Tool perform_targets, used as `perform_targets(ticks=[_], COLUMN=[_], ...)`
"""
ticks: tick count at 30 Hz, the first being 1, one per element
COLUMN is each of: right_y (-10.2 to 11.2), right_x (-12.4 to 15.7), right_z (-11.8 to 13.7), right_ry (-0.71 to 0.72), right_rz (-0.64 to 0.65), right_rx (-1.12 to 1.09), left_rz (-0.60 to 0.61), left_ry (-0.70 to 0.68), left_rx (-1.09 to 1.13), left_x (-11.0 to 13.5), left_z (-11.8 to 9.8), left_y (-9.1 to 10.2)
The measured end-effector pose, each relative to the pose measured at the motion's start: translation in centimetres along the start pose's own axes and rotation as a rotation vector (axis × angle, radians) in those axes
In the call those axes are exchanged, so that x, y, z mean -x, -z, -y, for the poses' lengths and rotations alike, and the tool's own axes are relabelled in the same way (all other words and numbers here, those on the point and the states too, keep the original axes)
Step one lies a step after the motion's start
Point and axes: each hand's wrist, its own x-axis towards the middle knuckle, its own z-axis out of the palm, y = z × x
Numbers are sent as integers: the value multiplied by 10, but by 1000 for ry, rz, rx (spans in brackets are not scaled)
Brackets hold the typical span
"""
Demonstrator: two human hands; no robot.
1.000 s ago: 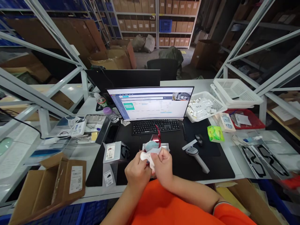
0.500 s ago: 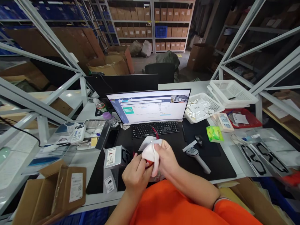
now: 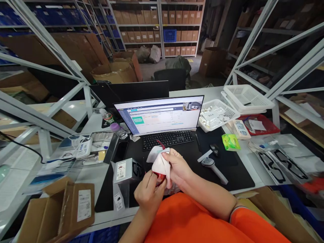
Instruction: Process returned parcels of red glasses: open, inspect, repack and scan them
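My right hand is closed on a white cloth wrapped over a pair of red-framed glasses. My left hand pinches the red frame from below. A thin red temple arm sticks up behind the cloth. Both hands are held over the black desk mat, just in front of the black keyboard. The lenses are mostly hidden by cloth and fingers.
A monitor stands behind the keyboard. A grey box sits left of my hands, a barcode scanner and mouse to the right. White baskets stand at back right, and an open cardboard box lies at front left.
My hands lifted the glasses off the small tray and drew them closer to my body. The cloth now covers the lens, and the frame has turned in my hands.
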Motion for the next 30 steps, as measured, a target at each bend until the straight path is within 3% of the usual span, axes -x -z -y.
perform_targets(ticks=[2,4,8,10,12,16,19,22,24,27,30], right_y=[1,6,16,16,11,8,24,55,80,110,119], right_x=[3,11,28,31,28,11,-1,0,12,44,74], right_z=[-8,-23,-41,-32,-14,19,26,30,38,56,74], right_ry=[76,248,587,530,366,94,4,-4,100,437,730], right_rz=[-23,-46,-48,-25,-32,-95,-88,-23,-31,-131,-123], right_rx=[35,186,542,508,324,10,59,226,391,735,974], left_rz=[0,-20,7,-8,-30,45,84,149,194,285,345], left_ry=[-21,10,126,98,-5,-165,-114,-85,-100,-122,-163], left_rx=[-19,12,258,247,154,129,203,290,315,345,363], left_x=[-5,-12,-19,-17,-12,-4,-5,-13,-19,-27,-35], left_z=[4,6,1,-2,-3,-4,0,10,18,27,27], left_y=[1,2,6,7,8,10,14,20,26,35,39])
